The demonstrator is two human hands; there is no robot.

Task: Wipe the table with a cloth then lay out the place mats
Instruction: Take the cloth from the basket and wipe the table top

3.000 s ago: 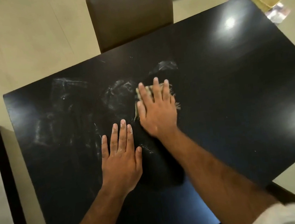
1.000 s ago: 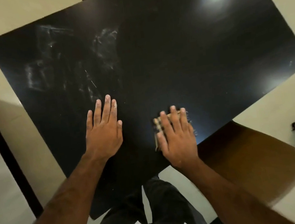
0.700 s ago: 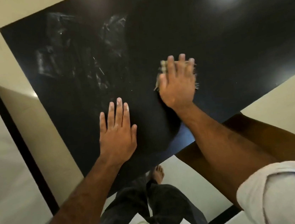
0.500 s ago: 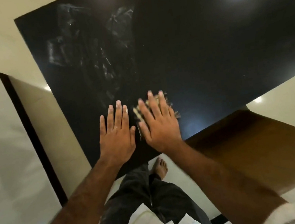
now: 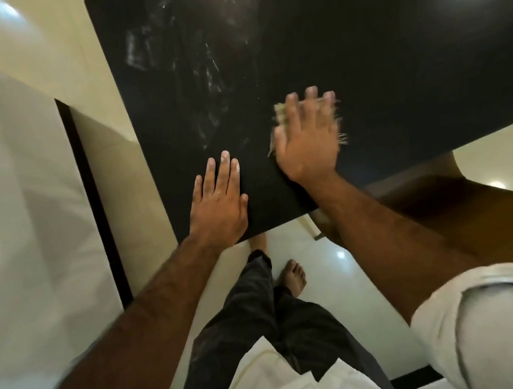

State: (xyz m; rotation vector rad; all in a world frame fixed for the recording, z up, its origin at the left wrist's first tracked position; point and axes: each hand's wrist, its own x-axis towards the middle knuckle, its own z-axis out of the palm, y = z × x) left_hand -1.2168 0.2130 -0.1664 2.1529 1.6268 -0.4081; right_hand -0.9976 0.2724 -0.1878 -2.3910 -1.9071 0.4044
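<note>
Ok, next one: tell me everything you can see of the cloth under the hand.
The cloth is small, pale tan-green and looks woven, with frayed threads sticking out along its right edge. It lies flat on the black table, near the table's near edge, pinned under the flat, spread right hand, which hides most of it. Only its upper left corner, a sliver of its left edge and the fringe show. Motion blur softens the detail. The left hand does not touch it.

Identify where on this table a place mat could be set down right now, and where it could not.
The black table is bare right of the right hand and beyond it toward the light glare. The near left corner is taken: the left hand lies flat there, and the right hand presses the cloth beside it. The far left is bare but carries whitish smears.
</note>
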